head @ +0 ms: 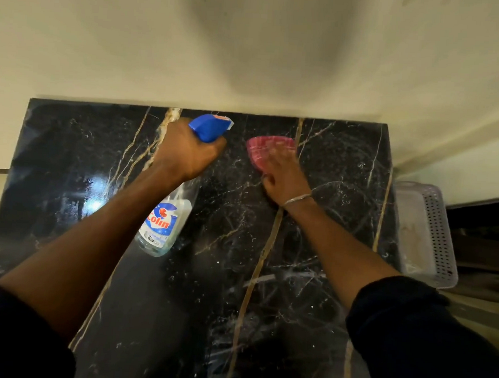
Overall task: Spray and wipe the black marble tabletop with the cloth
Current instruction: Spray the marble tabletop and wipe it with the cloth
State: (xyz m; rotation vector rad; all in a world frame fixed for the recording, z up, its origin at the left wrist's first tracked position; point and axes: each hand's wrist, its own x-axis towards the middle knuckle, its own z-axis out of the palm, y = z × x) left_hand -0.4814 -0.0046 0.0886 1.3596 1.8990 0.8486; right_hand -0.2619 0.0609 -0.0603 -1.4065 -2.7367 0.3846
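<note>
Table (310, 281): black marble w/ gold veins, fills most of the view, far edge against a pale wall (90, 50). Whitish streaks & specks show across mid and right parts; the left part looks glossier, w/ a light glare. Judged: wiping stage, much surface left to do.
Basket (433, 236): pale perforated plastic, just off the table's right edge. Not part of the job; strokes going right shd stop at the edge.
Spray bottle (165, 225): clear body, blue trigger head, "Colin" label. Held tilted over the table, left of centre, nozzle aimed far-right toward the cloth. Best to mist lightly just ahead of the cloth, never onto the wall.
Left hand (186, 153): clenched round the bottle's neck under the trigger head; whether a finger is on the trigger can't be told. Shd hold the bottle clear of the wipe path.
Right hand (283, 176): on top of the cloth at far centre, grasping nothing. Fingers look laid flat, pressing down, but are blurred. Thin bangle (297, 198) on the wrist.
Cloth (262, 149): pink-red, lying on the marble near the far edge, just right of the nozzle, partly under the right hand. Good practice, as judged:
- even palm pressure
- overlapping passes far to near
- chase the streaks
- turn to a dry face if it smears
- check the finish vs the glare
</note>
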